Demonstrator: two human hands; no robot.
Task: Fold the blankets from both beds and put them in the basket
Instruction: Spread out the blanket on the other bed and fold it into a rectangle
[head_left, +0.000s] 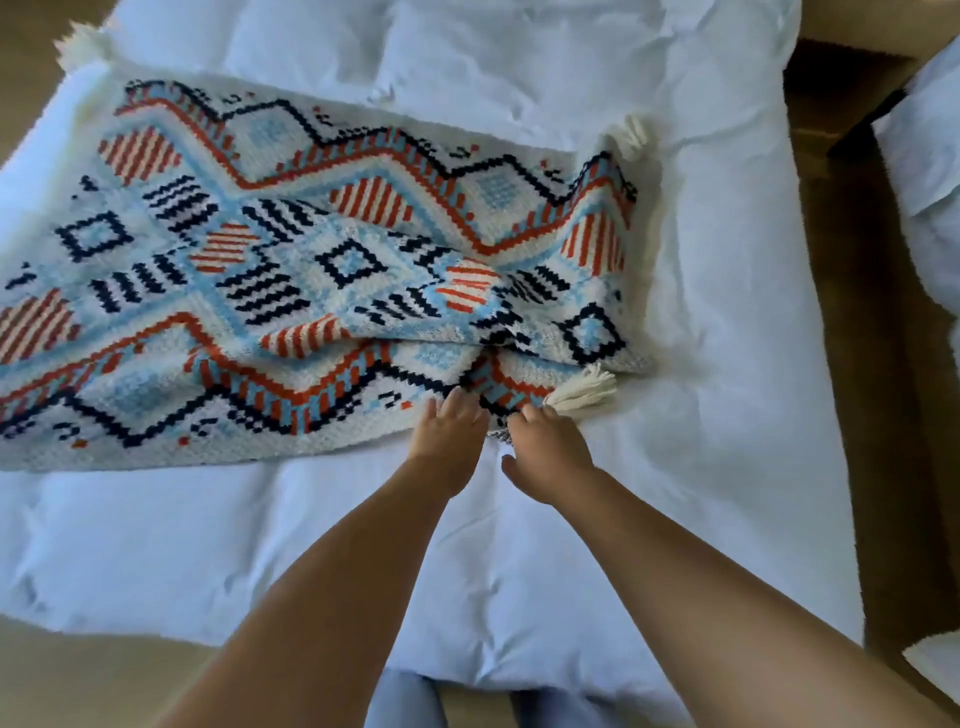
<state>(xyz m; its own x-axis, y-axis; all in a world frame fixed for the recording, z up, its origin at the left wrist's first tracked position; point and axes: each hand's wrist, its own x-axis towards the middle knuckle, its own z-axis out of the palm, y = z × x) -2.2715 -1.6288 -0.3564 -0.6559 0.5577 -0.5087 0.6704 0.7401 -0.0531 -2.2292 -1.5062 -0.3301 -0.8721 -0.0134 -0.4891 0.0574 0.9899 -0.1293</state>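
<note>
On the white bed (519, 545) straight ahead of the person lies the patterned blanket (311, 249), and its long axis runs left to right across the view, slanting a little so that the left end sits farther off and runs out of the picture. Both hands meet its near edge close to the right-hand near corner, just beside the cream tassel (584, 389). The left hand (449, 434) is open, its fingers straight and touching the edge of the cloth. The right hand (550, 452) is just beside it, nearer the tassel, with its thumb spread out to the side. Its fingertips are hidden at the edge of the cloth, so I cannot tell whether it pinches the blanket or only rests there. Most of the blanket therefore stretches away to the left of the hands, while only a short, rumpled stretch lies to their right, ending at the far tassel (631, 136). That right end looks doubled over and bunched, so the blanket seems partly folded but not yet tidy. Judging from this, the right hand is better placed to take the tasselled corner, and any fold along the length would have to carry that corner leftward across the body. A second bed (930, 156) shows at the right edge, well apart across a strip of brown floor (883, 364). No basket is in view.
</note>
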